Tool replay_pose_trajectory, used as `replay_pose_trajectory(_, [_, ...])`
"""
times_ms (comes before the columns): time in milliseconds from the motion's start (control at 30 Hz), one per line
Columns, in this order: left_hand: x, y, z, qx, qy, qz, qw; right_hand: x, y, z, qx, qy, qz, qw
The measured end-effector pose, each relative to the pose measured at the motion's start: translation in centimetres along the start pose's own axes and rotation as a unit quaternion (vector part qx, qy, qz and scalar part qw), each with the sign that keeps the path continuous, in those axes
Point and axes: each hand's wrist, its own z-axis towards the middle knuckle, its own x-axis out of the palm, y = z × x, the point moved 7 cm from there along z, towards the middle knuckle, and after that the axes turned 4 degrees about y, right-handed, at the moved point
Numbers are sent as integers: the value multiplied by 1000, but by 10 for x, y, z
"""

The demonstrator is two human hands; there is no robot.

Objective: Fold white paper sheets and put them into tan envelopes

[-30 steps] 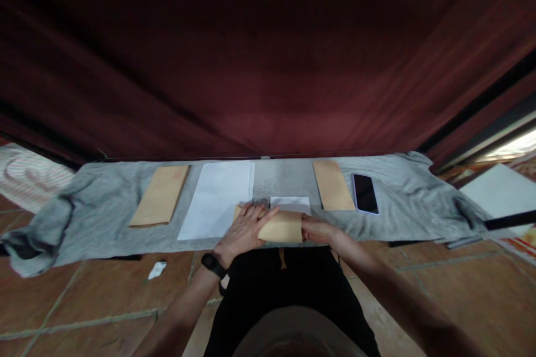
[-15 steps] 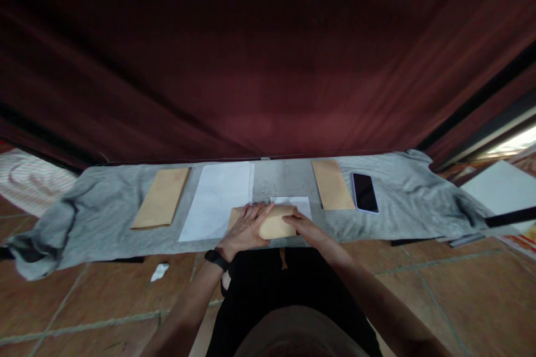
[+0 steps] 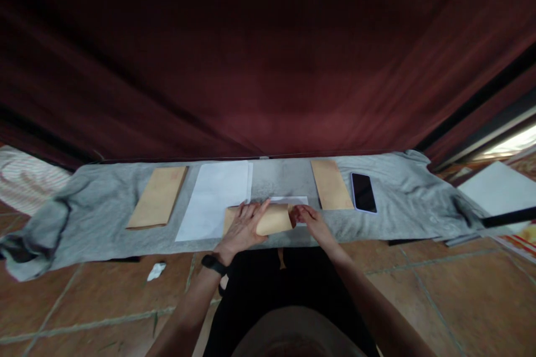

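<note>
Envelope [image 3: 274, 221] on grey cloth [image 3: 280, 175], near edge, right end gaping; your left hand [image 3: 243, 228] lies flat over it, thumb spread; your right hand [image 3: 309, 218], fingers curled, is at the gaping end, can't tell if gripping; small paper [image 3: 290, 199] partly hidden behind, white sheets [image 3: 215, 198] left, brown packet [image 3: 158, 196] farther left; flat envelope [image 3: 332, 185] right, then phone [image 3: 364, 192]

I see the person's left hand [image 3: 243, 227] spread over a brown envelope [image 3: 272, 219], whose right end gapes. The right hand [image 3: 307, 217] is at that end, fingers bent; whether they touch it I can't tell. All this sits on a grey cloth [image 3: 282, 175], between white sheets [image 3: 215, 198] and a flat brown packet [image 3: 332, 185], with a phone [image 3: 364, 193] just beside the packet.
</note>
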Motion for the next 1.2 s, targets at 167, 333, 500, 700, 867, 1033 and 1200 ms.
replay_pose_trajectory(167, [-7, 2, -3, -7, -32, 31, 999, -33, -11, -13, -24, -123, -255, 959])
replay_pose_trajectory(333, [-13, 19, -9, -25, -41, 48, 998, -21, -3, -13, 29, -117, -439, 890])
replay_pose_trajectory(500, [-8, 38, -15, -54, -36, 45, 997, -11, 8, -2, 109, -83, -467, 874])
replay_pose_trajectory(700, [-2, 42, -17, -58, -45, 32, 997, -19, 1, 7, 167, -68, -381, 907])
replay_pose_trajectory(867, [-2, 41, -18, -54, -45, 37, 997, -26, -2, 5, 86, -90, -261, 957])
replay_pose_trajectory(1033, [-2, 41, -18, -55, -45, 33, 997, -44, -4, -9, 51, -143, -143, 978])
replay_pose_trajectory(1200, [-3, 40, -18, -61, -54, 44, 996, -67, 5, -24, -11, -196, -31, 980])
